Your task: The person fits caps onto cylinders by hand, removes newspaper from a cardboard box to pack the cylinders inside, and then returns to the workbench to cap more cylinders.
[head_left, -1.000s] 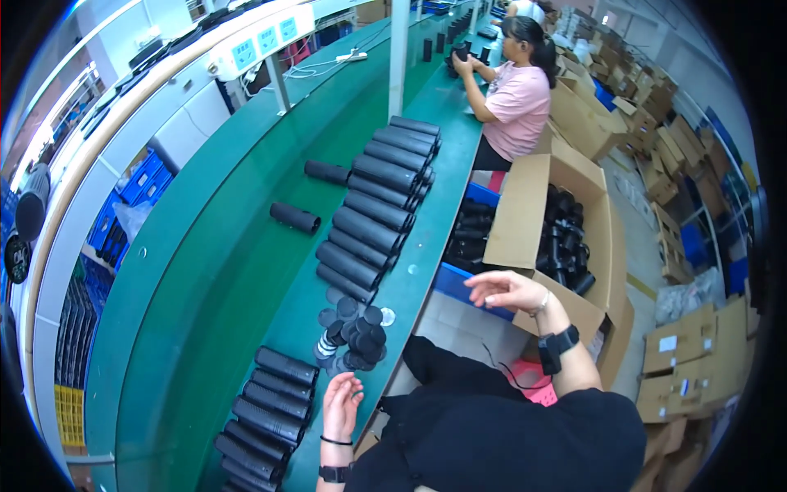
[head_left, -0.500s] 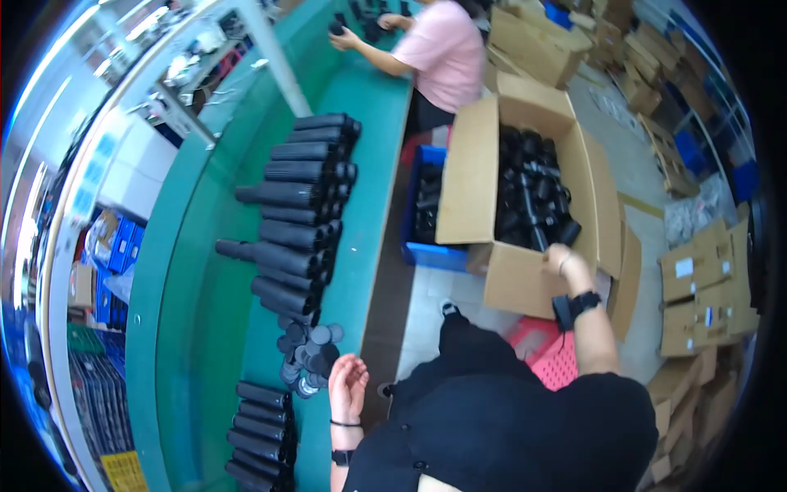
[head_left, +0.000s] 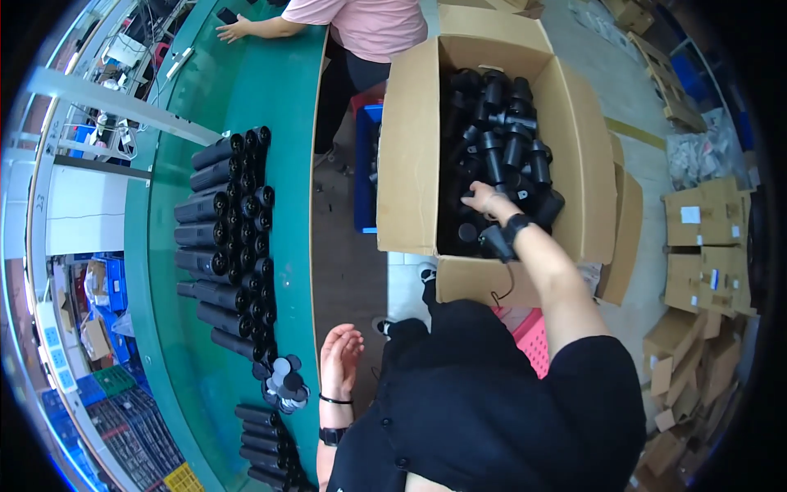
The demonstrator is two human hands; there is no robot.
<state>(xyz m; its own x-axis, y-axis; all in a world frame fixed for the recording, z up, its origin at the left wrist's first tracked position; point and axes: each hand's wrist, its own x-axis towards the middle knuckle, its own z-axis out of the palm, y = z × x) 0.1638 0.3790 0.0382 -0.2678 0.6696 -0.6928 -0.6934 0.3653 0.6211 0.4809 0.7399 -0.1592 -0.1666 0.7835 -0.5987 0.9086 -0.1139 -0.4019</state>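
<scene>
My right hand (head_left: 489,201) reaches over the near side of a large open cardboard box (head_left: 410,148), down among the black cylindrical plastic parts (head_left: 492,152) heaped in it. Its fingers are stretched out and partly apart, and I see nothing held. My left hand (head_left: 339,358) hovers palm inward by the green workbench's edge, fingers loosely bent and apart, with nothing in it. Beside it on the bench lies a pile of grey and black discs (head_left: 285,382). Beyond the discs, black ribbed tubes (head_left: 202,234) lie stacked in rows; a smaller row of tubes (head_left: 261,447) lies nearer me.
A co-worker in a pink top (head_left: 379,29) stands at the far end of the green workbench (head_left: 291,90). A blue crate (head_left: 366,176) sits between bench and box. Near my legs is a pink basket (head_left: 533,344). Cardboard boxes (head_left: 697,221) stand at the right.
My right hand has moved from the box's near flap inward over the black parts. My left hand stays by the bench edge. The view has shifted; the co-worker's hand is farther across the bench.
</scene>
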